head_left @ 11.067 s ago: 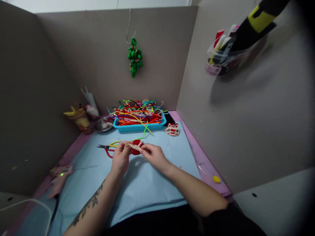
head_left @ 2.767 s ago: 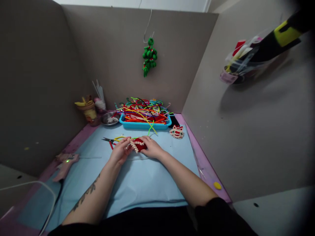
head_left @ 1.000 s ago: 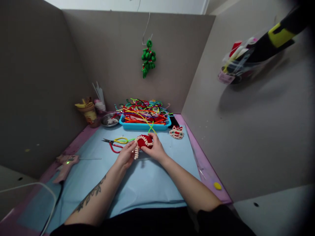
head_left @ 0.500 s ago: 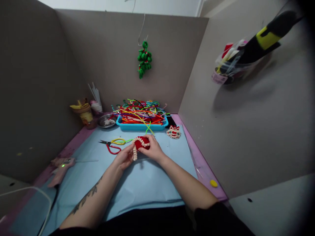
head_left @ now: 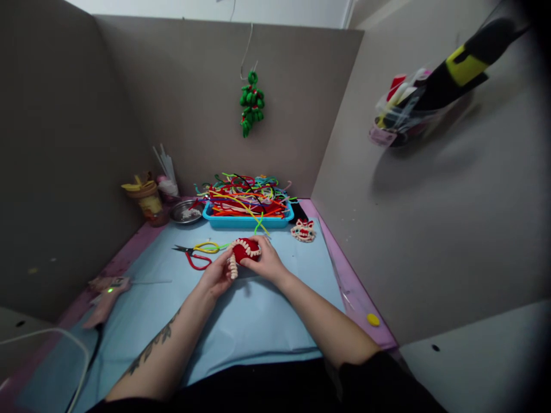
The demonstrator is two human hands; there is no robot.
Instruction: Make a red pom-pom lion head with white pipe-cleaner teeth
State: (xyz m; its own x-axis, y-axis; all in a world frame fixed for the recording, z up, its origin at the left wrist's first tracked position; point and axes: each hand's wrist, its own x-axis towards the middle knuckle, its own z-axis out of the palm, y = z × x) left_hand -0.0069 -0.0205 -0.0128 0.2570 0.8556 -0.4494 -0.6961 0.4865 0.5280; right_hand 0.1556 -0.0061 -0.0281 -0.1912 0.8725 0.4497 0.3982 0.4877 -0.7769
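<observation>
A small red fuzzy piece [head_left: 247, 250] edged with a cream beaded strip [head_left: 233, 266] sits between both hands above the blue mat [head_left: 241, 321]. My right hand [head_left: 266, 263] is curled around the red piece from the right. My left hand [head_left: 216, 276] pinches the hanging end of the cream strip with closed fingers. Red-handled scissors [head_left: 193, 256] and a yellow pipe cleaner loop [head_left: 207, 247] lie just left of the hands.
A blue tray [head_left: 245, 221] heaped with coloured pipe cleaners stands at the back. Beside it lie a finished red-and-cream figure [head_left: 303, 230], a metal dish [head_left: 185, 211] and a cup [head_left: 148, 201]. A glue gun [head_left: 105, 291] lies left. A green ornament [head_left: 251, 109] hangs on the back wall.
The cream strip now curves round the top of the red piece, where earlier it lay straight across. Both hands have stayed on the piece, shifting only slightly in the last second.
</observation>
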